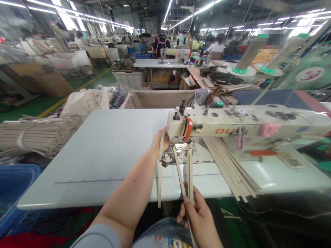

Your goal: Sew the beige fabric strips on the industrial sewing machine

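Beige strap (181,175) runs from the sewing machine (232,125) over the table's (103,151) near edge; right hand (200,215) fingers pinch it there. Left hand (161,137) touches another strip at the machine, fingers hidden.

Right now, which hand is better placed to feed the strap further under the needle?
Left, probably. The left hand is up at the sewing machine head, touching a beige strap beside the needle. The right hand is back at the table edge, pinching the strap ends.
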The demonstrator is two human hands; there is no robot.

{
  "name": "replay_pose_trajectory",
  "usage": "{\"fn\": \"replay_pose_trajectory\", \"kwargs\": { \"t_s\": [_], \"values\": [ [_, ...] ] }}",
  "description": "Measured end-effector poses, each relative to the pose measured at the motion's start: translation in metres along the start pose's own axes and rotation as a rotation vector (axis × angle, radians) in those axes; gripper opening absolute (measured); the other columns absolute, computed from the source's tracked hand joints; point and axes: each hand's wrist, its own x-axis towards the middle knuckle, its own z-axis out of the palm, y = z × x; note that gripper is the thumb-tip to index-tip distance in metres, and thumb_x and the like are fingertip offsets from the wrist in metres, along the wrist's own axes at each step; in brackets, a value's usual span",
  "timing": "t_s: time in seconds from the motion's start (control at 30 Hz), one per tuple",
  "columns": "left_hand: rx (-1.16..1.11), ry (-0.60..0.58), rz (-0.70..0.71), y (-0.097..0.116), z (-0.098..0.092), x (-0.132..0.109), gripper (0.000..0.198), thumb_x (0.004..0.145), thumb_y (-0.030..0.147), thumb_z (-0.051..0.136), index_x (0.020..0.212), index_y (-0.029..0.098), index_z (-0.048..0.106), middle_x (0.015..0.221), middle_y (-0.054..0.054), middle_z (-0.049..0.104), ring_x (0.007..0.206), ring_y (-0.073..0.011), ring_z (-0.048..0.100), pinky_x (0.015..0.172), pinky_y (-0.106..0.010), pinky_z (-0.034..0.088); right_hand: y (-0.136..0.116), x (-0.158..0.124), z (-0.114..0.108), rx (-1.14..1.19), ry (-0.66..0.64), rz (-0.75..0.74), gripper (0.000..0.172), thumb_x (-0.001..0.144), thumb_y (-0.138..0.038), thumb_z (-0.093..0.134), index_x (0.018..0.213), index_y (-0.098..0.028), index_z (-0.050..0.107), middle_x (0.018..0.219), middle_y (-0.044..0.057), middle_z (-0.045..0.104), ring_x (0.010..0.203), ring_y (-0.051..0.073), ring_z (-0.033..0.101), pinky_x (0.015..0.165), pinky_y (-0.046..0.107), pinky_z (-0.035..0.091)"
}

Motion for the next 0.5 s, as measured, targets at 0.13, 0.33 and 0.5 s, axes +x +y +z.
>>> {"fn": "replay_pose_trajectory", "kwargs": {
  "t_s": [0.13,0.33,0.5],
  "values": [
    [-0.014,0.043,-0.024,0.0072,-0.0001,-0.0046,0.020,0.090,0.015,0.070,0.107,0.020,0.080,0.118,-0.008,0.084,0.121,-0.0356,0.076,0.120,-0.055,0.057,-0.0022,0.0021,0.0011,-0.003,-0.018,-0.006,0.087,0.091,-0.073,0.079,0.150,-0.015,0.051,0.059,-0.007,0.067,0.055,0.019,0.068,0.049,0.026,0.043],
    [0.026,0.060,0.032,0.0095,-0.0019,-0.0043,0.018,0.090,0.016,0.068,0.102,0.020,0.081,0.115,-0.009,0.085,0.118,-0.0343,0.077,0.123,-0.053,0.054,-0.0058,0.0030,0.0041,0.003,-0.021,-0.002,0.085,0.090,-0.073,0.080,0.147,-0.017,0.052,0.060,-0.006,0.069,0.055,0.020,0.069,0.050,0.027,0.044],
    [-0.037,0.048,0.011,0.0056,0.0004,-0.0043,0.030,0.091,0.019,0.069,0.118,0.022,0.081,0.125,-0.008,0.084,0.130,-0.0371,0.073,0.119,-0.054,0.057,-0.0059,0.0045,0.0045,-0.006,-0.009,-0.011,0.083,0.090,-0.074,0.080,0.145,-0.018,0.052,0.059,-0.006,0.069,0.055,0.021,0.069,0.050,0.027,0.044]
  ]
}}
